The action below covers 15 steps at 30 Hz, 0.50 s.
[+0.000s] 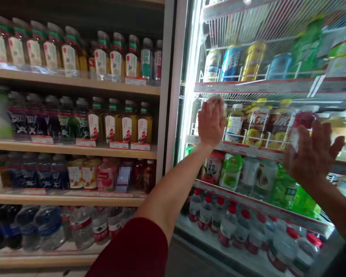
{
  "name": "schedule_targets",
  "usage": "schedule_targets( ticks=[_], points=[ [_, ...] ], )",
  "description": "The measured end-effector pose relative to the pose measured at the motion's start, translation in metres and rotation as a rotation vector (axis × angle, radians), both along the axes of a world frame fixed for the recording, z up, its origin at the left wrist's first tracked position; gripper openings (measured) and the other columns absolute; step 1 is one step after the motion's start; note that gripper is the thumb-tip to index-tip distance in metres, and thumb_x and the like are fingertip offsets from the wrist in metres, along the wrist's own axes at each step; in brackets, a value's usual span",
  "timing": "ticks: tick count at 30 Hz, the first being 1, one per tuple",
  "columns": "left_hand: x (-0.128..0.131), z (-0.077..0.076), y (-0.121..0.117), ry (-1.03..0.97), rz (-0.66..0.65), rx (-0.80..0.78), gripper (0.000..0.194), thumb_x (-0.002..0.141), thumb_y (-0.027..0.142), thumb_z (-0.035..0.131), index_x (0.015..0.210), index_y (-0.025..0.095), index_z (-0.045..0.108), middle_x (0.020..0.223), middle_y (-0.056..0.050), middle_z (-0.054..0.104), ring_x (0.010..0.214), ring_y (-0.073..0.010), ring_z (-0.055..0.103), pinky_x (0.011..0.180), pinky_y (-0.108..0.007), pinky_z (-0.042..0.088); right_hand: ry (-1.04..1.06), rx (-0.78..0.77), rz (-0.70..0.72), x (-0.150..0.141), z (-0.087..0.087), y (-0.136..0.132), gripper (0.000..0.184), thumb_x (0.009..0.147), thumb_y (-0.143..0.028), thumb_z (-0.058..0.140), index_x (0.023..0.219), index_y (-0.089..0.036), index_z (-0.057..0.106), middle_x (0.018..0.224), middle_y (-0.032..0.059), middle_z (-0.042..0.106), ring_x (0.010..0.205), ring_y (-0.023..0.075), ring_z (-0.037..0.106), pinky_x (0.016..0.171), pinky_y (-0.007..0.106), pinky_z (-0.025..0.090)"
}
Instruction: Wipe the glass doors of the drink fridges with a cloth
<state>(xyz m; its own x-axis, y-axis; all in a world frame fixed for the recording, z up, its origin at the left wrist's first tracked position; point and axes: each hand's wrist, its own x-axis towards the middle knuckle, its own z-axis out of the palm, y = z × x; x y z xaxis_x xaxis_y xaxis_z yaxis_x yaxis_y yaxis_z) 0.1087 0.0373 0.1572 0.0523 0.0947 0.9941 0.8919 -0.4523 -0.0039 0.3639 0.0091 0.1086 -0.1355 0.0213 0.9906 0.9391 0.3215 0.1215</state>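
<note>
My left hand [212,122] reaches up the left side of the lit drinks fridge, its back towards me. Its fingers point upward, close together, and cover part of the middle bottle row. A pale thing [216,98] shows just past the fingertips; I cannot make out what it is. Just right of that hand stands a tea bottle [235,122] with a white label. My right hand [313,154] is raised at the right, slightly blurred, with its fingers spread. It is in front of a dark red bottle [304,117] and pale yellow bottles [341,125].
Cans [232,63] line the fridge's upper shelf. Green and red bottles [232,171] fill a lower one, with red-capped water bottles [229,225] at the bottom. To the left, wooden shelves [75,80] carry several rows of bottles. A grey upright frame [168,88] divides shelves and fridge.
</note>
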Motion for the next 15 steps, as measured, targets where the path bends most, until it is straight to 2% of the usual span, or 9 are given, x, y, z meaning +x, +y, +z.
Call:
schedule_targets(
  ticks=[3,4,5,6,8,9,10,14,15],
  points=[
    [0.014,-0.006,0.0,0.488,-0.026,0.019,0.049,0.091,0.023,0.029,0.138,0.012,0.032,0.148,-0.009,0.028,0.141,-0.0233,0.007,0.113,-0.046,0.019,0.016,-0.01,-0.039,-0.003,-0.002,0.0,0.059,0.087,-0.045,0.032,0.143,-0.026,0.027,0.151,0.0038,0.022,0.138,0.0294,0.021,0.112,0.053,0.01],
    [0.011,-0.003,0.001,0.559,-0.032,0.028,0.048,0.09,0.021,0.028,0.138,0.015,0.033,0.148,-0.007,0.029,0.141,-0.0218,0.01,0.114,-0.045,0.02,0.019,-0.009,-0.063,-0.004,-0.002,0.0,0.058,0.088,-0.042,0.033,0.143,-0.027,0.026,0.151,0.0032,0.022,0.138,0.0288,0.023,0.113,0.051,0.011],
    [0.004,0.002,0.003,0.526,-0.023,0.032,0.048,0.09,0.019,0.027,0.138,0.016,0.034,0.147,-0.007,0.031,0.14,-0.021,0.013,0.114,-0.044,0.021,0.022,0.0,-0.089,-0.005,-0.002,-0.001,0.056,0.088,-0.039,0.034,0.143,-0.027,0.027,0.151,0.0035,0.023,0.137,0.0282,0.025,0.113,0.049,0.012],
    [-0.006,0.009,0.006,0.394,0.001,0.033,0.048,0.09,0.019,0.026,0.137,0.015,0.035,0.146,-0.009,0.033,0.14,-0.0217,0.015,0.114,-0.045,0.02,0.024,0.011,-0.118,-0.006,-0.002,-0.001,0.055,0.089,-0.037,0.035,0.143,-0.027,0.028,0.151,0.0042,0.024,0.137,0.0277,0.026,0.113,0.048,0.012],
    [-0.025,0.022,0.014,-0.011,0.065,0.065,0.049,0.091,0.018,0.022,0.139,0.008,0.03,0.146,-0.015,0.031,0.14,-0.0245,0.015,0.115,-0.048,0.019,0.006,0.055,-0.162,-0.007,-0.002,0.0,0.054,0.088,-0.034,0.039,0.14,-0.024,0.033,0.15,0.0067,0.026,0.137,0.028,0.026,0.112,0.05,0.013],
    [-0.03,0.025,0.016,-0.151,0.082,0.09,0.05,0.091,0.019,0.021,0.14,0.007,0.027,0.147,-0.017,0.027,0.141,-0.0256,0.012,0.115,-0.05,0.017,-0.005,0.075,-0.177,-0.007,-0.002,0.001,0.054,0.087,-0.034,0.04,0.139,-0.023,0.035,0.149,0.0079,0.028,0.137,0.0281,0.025,0.112,0.051,0.014],
    [-0.031,0.025,0.018,-0.166,0.08,0.124,0.051,0.091,0.02,0.022,0.141,0.007,0.025,0.148,-0.017,0.026,0.141,-0.0261,0.01,0.115,-0.051,0.017,-0.009,0.088,-0.187,-0.007,-0.002,0.002,0.053,0.087,-0.033,0.041,0.138,-0.022,0.037,0.149,0.0088,0.029,0.137,0.028,0.025,0.112,0.052,0.014],
    [-0.018,0.016,0.02,0.517,-0.06,0.191,0.053,0.091,0.022,0.03,0.143,0.019,0.021,0.146,-0.006,0.034,0.14,-0.0191,0.016,0.115,-0.041,0.024,-0.041,0.086,-0.191,-0.004,-0.004,0.004,0.05,0.086,-0.03,0.042,0.135,-0.02,0.041,0.147,0.0105,0.033,0.137,0.0265,0.026,0.111,0.052,0.015],
    [-0.018,0.017,0.02,0.557,-0.07,0.193,0.053,0.091,0.022,0.031,0.143,0.021,0.022,0.145,-0.003,0.036,0.139,-0.0176,0.018,0.115,-0.038,0.024,-0.05,0.084,-0.19,-0.003,-0.004,0.004,0.05,0.086,-0.029,0.042,0.135,-0.02,0.04,0.147,0.0105,0.033,0.137,0.0261,0.026,0.111,0.052,0.015]
  ],
)
